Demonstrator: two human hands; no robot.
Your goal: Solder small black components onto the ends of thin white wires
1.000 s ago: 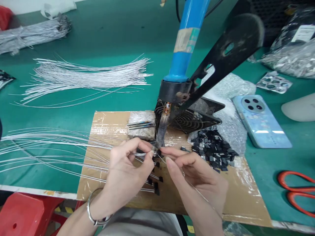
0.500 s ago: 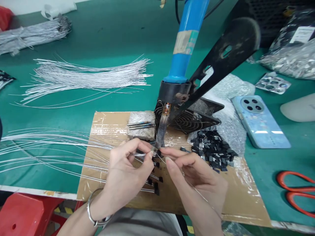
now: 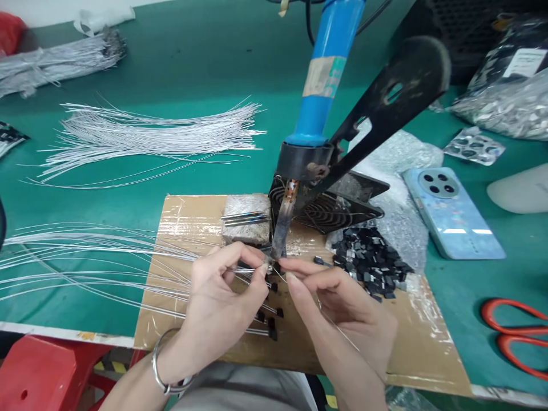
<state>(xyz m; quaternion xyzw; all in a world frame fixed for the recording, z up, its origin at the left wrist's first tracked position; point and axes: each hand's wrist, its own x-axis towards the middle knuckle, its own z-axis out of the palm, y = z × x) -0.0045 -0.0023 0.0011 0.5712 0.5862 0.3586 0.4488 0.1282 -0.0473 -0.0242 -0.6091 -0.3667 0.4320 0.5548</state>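
Observation:
Below the tip of a blue-handled soldering iron (image 3: 319, 97), clamped in a black stand (image 3: 385, 108), both hands meet. My left hand (image 3: 229, 299) pinches thin white wires right at the tip; their ends are covered by my fingers. A thin solder wire (image 3: 342, 334) runs across my right hand (image 3: 342, 314), whose thumb and forefinger are closed on it, its end close to the iron tip. Under my left hand, finished-looking white wires (image 3: 171, 311) with small black connectors (image 3: 272, 329) lie on the cardboard (image 3: 411, 342).
Loose black connectors (image 3: 372, 262) are heaped on the right, before bubble wrap (image 3: 411, 228) and a blue phone (image 3: 456, 211). Red-handled scissors (image 3: 514, 328) lie at the far right. A white wire bundle (image 3: 158, 134) lies at back left. A block with metal rods (image 3: 246, 220) and a fan (image 3: 334, 211) stand behind the hands.
Almost nothing differs. Both hands keep their places at the iron tip, and the view has shifted very slightly.

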